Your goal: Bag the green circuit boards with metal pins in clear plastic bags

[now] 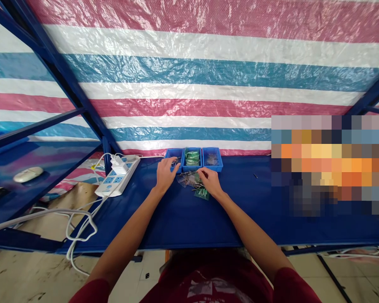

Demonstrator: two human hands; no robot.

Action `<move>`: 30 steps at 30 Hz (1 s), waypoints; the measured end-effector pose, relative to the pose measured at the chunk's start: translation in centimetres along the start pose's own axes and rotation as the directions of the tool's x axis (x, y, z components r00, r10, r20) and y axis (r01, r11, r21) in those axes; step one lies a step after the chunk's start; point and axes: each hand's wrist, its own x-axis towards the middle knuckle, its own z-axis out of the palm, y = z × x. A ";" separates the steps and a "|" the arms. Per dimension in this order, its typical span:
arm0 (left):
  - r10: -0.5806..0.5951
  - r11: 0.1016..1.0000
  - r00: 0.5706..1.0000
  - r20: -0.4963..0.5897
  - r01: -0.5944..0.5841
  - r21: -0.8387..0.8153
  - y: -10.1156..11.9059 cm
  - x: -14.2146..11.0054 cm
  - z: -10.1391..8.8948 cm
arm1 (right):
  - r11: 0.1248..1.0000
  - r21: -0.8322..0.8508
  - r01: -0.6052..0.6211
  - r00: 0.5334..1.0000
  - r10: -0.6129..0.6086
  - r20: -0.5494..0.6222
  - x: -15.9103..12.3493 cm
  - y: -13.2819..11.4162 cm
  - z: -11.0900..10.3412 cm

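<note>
My left hand [166, 173] reaches over the front of the left blue bin [169, 153], its thumb and fingers apart. Small dark, slim pieces [177, 160] lie in that bin by the fingertips. My right hand [210, 181] is closed in a pinch above a loose pile on the table; what sits between its fingertips is too small to make out. The pile in front of the bins mixes clear plastic bags [183, 181], slim metallic pieces [196, 184] and green-and-white packets [202, 193]. More green-and-white packets [192, 158] fill the middle bin, and clear bags [212, 160] lie in the right bin.
A white power strip [118, 179] with plugged-in adapters and looping white cables [82, 223] occupies the left of the blue table [189, 231]. One small dark piece [255, 175] lies to the right. Blue frame posts and a striped sheet [208, 75] stand behind. The far right is pixelated.
</note>
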 end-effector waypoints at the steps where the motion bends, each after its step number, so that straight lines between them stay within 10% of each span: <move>1: 0.069 0.997 0.996 0.052 -0.067 -0.044 0.2 -0.1 0.0 | 1.000 -0.011 0.003 1.000 -0.003 0.002 0.0 0.1 0.0; 7: 0.337 0.936 0.831 0.443 -0.245 -0.253 1.5 -0.8 0.2 | 0.997 -0.078 -0.009 1.000 0.008 -0.022 0.2 0.8 0.0; 14: 0.421 0.905 0.655 0.628 -0.259 -0.337 2.8 -0.9 -0.1 | 0.997 -0.061 -0.051 0.997 0.047 -0.055 0.2 0.9 -0.2; 30: 0.344 0.938 0.675 0.652 -0.216 -0.272 2.8 -0.1 -1.3 | 0.997 -0.062 -0.036 0.998 0.034 -0.044 0.3 0.9 -0.2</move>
